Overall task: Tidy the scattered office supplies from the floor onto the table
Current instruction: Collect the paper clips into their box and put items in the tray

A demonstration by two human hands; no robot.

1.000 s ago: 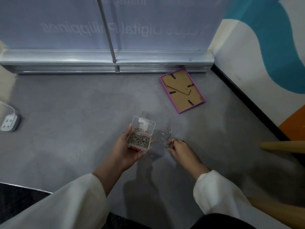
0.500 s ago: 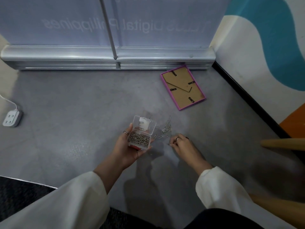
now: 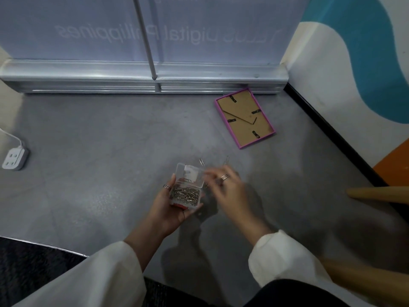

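My left hand (image 3: 170, 207) holds a small clear plastic box (image 3: 187, 191) with its lid flipped open; a heap of metal paper clips (image 3: 186, 194) lies inside. My right hand (image 3: 230, 191) hovers just right of the box, blurred by motion, its fingertips pinched together on a few paper clips by the open lid. A couple of loose clips (image 3: 226, 159) lie on the grey floor just beyond the hands. A pink picture frame (image 3: 244, 118) lies face down farther back on the right.
A banner stand's metal base (image 3: 141, 78) runs along the back. A white power strip (image 3: 14, 159) sits on the floor at the left. Wooden furniture legs (image 3: 376, 193) reach in from the right, beside the painted wall.
My right hand has lifted off the floor and moved left, up to the open box. The pile of loose clips on the floor looks smaller. The left hand keeps the box steady.
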